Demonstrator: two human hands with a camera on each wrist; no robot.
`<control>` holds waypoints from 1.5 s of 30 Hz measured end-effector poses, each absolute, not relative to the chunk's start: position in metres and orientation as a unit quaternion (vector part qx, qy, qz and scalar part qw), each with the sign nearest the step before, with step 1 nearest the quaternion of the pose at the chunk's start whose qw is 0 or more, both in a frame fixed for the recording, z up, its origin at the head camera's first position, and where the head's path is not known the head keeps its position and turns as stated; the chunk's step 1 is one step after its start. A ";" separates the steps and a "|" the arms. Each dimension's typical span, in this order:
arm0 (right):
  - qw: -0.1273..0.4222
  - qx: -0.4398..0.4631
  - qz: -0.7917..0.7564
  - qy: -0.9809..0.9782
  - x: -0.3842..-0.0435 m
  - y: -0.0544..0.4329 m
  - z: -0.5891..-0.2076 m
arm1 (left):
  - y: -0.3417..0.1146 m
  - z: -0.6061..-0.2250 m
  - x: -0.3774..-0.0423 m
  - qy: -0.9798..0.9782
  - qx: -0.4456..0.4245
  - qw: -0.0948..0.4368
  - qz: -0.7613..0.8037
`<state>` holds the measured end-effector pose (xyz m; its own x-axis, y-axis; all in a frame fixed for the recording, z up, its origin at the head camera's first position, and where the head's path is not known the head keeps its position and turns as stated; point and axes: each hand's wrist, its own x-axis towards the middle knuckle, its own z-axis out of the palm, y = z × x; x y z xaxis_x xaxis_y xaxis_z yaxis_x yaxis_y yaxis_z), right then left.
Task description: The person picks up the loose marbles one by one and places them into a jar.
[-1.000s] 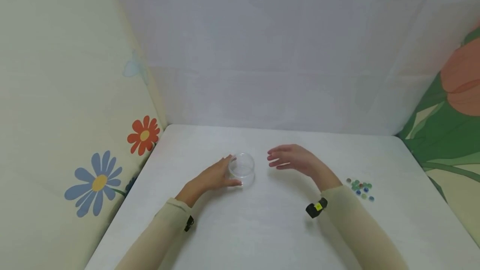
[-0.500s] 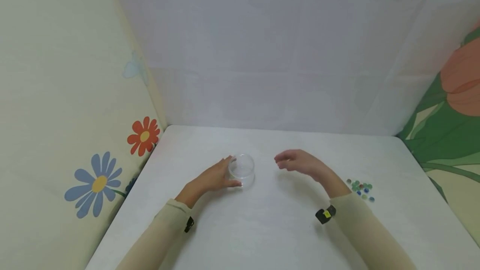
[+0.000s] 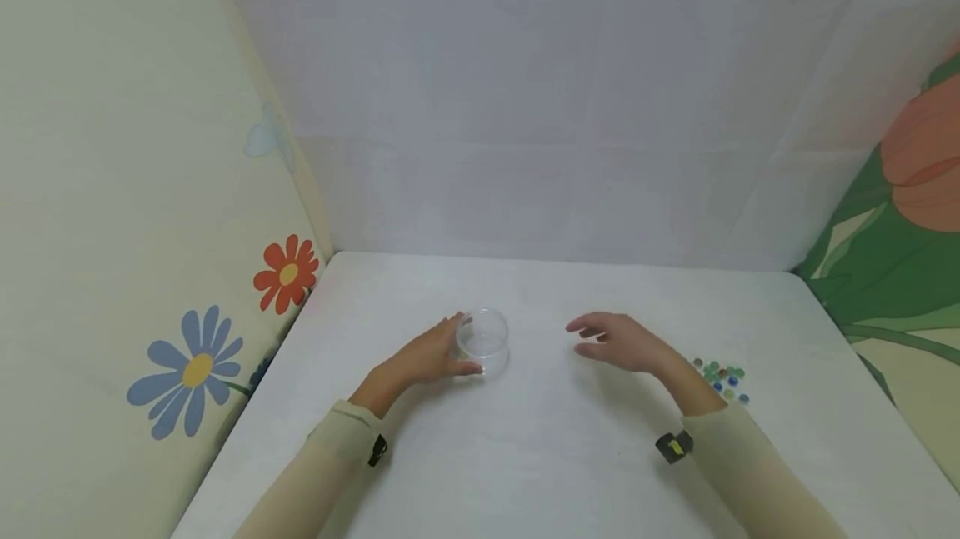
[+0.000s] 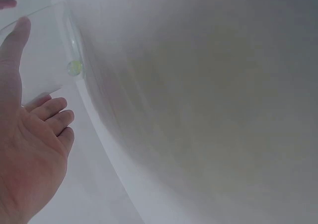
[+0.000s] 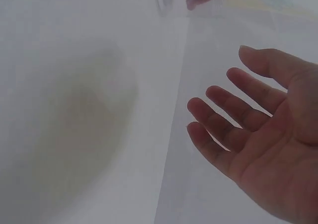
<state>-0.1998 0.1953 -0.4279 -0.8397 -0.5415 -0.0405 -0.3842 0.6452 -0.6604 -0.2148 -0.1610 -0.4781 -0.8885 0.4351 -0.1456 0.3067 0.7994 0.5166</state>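
Broadly, a pale cloth [image 3: 480,122] is hung behind the back edge of a white desk [image 3: 525,464]. Toward the desk's right edge, the right sleeve [image 3: 750,464] is stretched inward. By the left hand [image 3: 427,354], a clear cup [image 3: 483,339] is gripped, its wall ringed by thumb and curved fingers; by the right hand [image 3: 622,341], fingers loosely spread, nothing is held. The cup is placed nearer the desk's left edge than its right, well apart from both back corners. Near the right edge, beyond the right wrist, loose marbles [image 3: 723,374] are clustered. Low within the cup's outline, one yellowish marble [image 4: 75,68] can be seen, apparently contained inside.

The cup could be tipped, and that marble spilled, if it were bumped by the right hand or tugged by the left; the loose ones could be scattered toward the right edge if brushed by the sleeve. The cup's mouth is pointed upward, its round axis stood roughly vertical; whether it is taller than wide cannot be told
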 end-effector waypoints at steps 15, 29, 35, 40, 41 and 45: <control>0.053 -0.260 -0.238 0.934 -0.182 0.217 -0.440 | -0.161 -0.477 -0.214 0.940 0.192 0.131 0.249; 0.048 -0.219 -0.230 0.947 -0.174 0.253 -0.444 | -0.161 -0.477 -0.215 0.941 0.191 0.131 0.246; 0.046 -0.208 -0.222 0.952 -0.169 0.265 -0.442 | -0.160 -0.479 -0.215 0.943 0.192 0.132 0.238; 0.052 -0.189 -0.214 0.957 -0.165 0.275 -0.440 | -0.160 -0.478 -0.214 0.943 0.193 0.132 0.238; 0.053 -0.184 -0.213 0.958 -0.165 0.277 -0.440 | -0.160 -0.477 -0.214 0.943 0.193 0.132 0.238; 0.055 -0.170 -0.206 0.962 -0.163 0.287 -0.441 | -0.160 -0.476 -0.213 0.943 0.193 0.130 0.239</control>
